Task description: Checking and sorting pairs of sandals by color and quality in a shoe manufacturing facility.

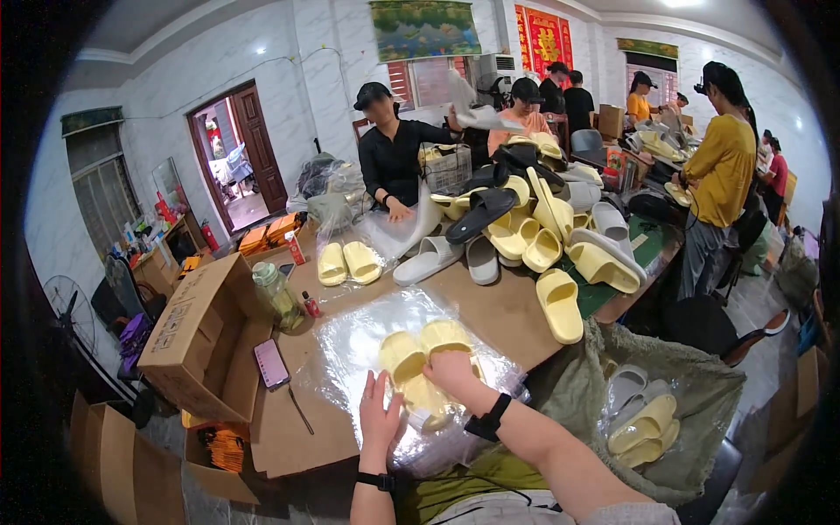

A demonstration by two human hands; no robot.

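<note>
A pair of pale yellow slide slippers [402, 357] lies on a stack of clear plastic bags [343, 343] in front of me. My right hand [452, 371] is closed at the right slipper, its fingertips hidden against the slipper. Along the near left side of the pair, my left hand [380, 413] rests with its fingers stretched out and apart, holding nothing. Both wrists carry a black band.
A heap of yellow, grey and black slippers [516, 232] covers the far right of the table. Left stand an open carton [206, 337], a glass jar [276, 297] and a phone [271, 363]. A cloth-lined bin [691, 385] holds bagged slippers. A co-worker [394, 153] stands opposite.
</note>
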